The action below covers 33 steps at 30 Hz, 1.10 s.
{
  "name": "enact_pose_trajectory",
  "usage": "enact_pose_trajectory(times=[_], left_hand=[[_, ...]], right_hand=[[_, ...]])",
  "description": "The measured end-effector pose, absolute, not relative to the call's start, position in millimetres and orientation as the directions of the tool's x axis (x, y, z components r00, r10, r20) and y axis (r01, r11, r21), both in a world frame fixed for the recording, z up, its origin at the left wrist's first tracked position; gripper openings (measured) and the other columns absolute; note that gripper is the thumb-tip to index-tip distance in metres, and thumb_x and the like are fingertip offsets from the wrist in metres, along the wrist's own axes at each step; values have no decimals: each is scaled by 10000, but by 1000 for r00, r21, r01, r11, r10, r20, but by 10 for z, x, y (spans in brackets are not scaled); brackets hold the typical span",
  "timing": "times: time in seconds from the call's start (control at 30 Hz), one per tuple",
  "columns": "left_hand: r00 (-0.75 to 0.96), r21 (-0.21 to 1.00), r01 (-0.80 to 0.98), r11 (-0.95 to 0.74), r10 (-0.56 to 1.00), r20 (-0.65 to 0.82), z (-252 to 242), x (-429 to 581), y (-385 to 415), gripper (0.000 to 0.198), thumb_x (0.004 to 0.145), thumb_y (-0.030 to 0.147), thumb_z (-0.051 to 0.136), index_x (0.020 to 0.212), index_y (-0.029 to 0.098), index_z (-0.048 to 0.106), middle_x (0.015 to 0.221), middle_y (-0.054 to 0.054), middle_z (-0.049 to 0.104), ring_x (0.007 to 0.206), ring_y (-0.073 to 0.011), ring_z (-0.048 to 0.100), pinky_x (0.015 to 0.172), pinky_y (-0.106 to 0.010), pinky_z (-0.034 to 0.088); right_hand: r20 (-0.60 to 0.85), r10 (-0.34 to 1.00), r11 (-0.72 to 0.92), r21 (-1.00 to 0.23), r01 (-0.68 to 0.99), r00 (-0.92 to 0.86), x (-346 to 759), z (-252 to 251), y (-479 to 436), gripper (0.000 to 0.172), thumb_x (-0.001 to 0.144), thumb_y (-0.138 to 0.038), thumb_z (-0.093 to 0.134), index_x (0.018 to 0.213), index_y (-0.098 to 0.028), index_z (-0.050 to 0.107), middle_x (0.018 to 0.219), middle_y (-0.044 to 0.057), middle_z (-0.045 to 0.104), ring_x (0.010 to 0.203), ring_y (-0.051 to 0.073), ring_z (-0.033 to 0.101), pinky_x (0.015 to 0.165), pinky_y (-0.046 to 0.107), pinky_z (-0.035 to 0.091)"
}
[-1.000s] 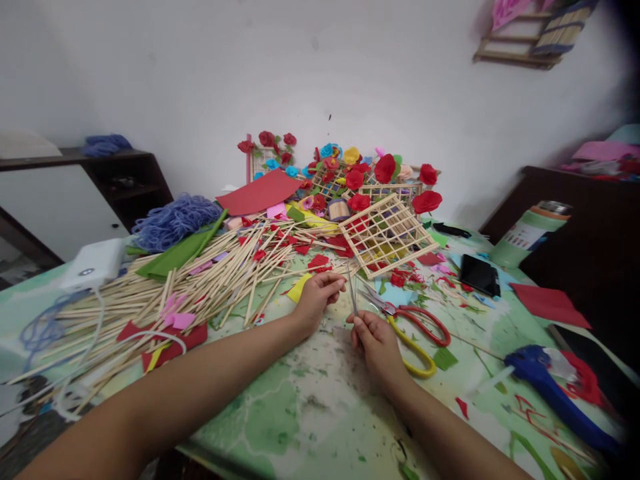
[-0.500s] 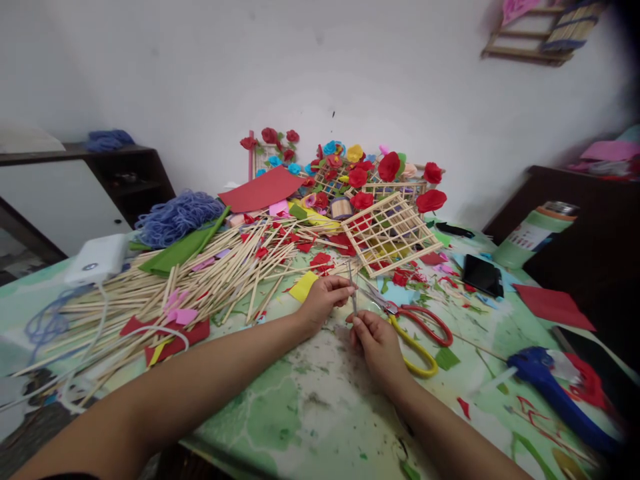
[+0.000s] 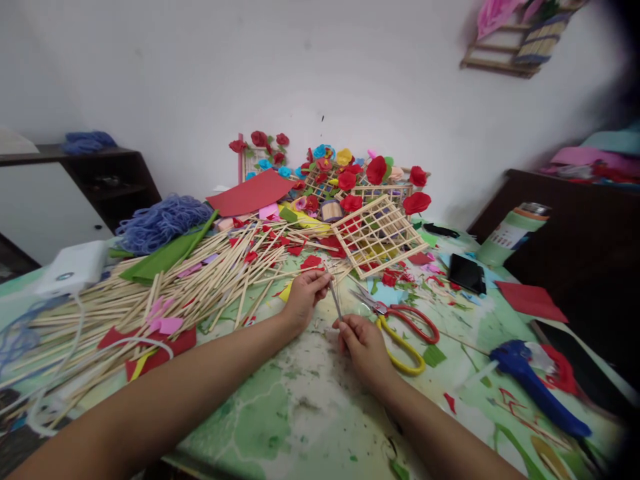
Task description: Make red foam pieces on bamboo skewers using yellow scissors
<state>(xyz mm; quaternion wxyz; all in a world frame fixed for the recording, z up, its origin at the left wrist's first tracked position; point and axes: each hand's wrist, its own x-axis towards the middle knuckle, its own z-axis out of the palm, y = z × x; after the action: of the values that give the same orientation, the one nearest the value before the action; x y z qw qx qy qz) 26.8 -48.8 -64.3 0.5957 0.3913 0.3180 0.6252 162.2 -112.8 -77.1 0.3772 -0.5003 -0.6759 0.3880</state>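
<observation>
A thin grey strand (image 3: 335,301), perhaps cord, stretches at a slant between my two hands above the table. My left hand (image 3: 305,299) pinches its upper end between thumb and fingers. Lower and to the right, the other end is in the closed fingertips of my right hand (image 3: 364,341). Just beyond my right hand lie scissors (image 3: 383,309) with one red and one yellow handle, blades slightly apart, touched by neither hand. Past the hands leans a lattice of thin wooden sticks (image 3: 379,233).
Loose wooden sticks (image 3: 200,287) cover the left side, with blue yarn (image 3: 163,223) behind them. Paper flowers (image 3: 375,171) crowd the back. To the right are a blue glue gun (image 3: 537,387), a phone (image 3: 466,273), a green bottle (image 3: 514,233) and red paper (image 3: 531,301). Paper scraps are scattered about.
My left hand has shifted left and slightly up, away from my right hand. The strand, looking doubled and upright before, now runs as one slanted line. The whole view has shifted slightly.
</observation>
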Motion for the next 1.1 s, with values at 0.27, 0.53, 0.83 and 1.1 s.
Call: enact_pose_trajectory(times=[0.27,0.53,0.83,1.1], left_hand=[[135,885,-464,30,990,37,-686,335,-550,180,645,263,688,668,121,580,558,37,472,465,-23,374,442,-141,275],[303,898,-408,163,952,-35,-648,357,-614,203,623,268,704,667,115,579,541,37,468,461,-34,399,431,-148,282],[224,871,-479,104,975,7,-668,369,-611,204,583,257,718,648,115,587,578,27,484,461,-24,380,429,-143,270],[234,879,-473,53,970,67,-675,350,-584,212,638,290,682,729,115,605,557,43,424,445,-21,330,418,-152,218]], right_hand=[[115,969,190,-913,362,-217,1610,-765,-1150,186,820,-255,408,695,-182,524,483,-38,489,456,105,417,499,217,327],[162,972,210,-925,317,-169,1613,-775,-1147,208,822,-262,407,665,-181,516,472,-34,506,462,108,442,522,222,345],[127,982,156,-962,225,-136,1633,-778,-1104,221,800,-338,438,727,-166,556,403,-67,428,382,92,351,435,212,293],[104,990,116,-982,148,-92,1617,-766,-1123,324,803,-422,430,871,-139,571,432,-61,437,382,94,350,415,215,270]])
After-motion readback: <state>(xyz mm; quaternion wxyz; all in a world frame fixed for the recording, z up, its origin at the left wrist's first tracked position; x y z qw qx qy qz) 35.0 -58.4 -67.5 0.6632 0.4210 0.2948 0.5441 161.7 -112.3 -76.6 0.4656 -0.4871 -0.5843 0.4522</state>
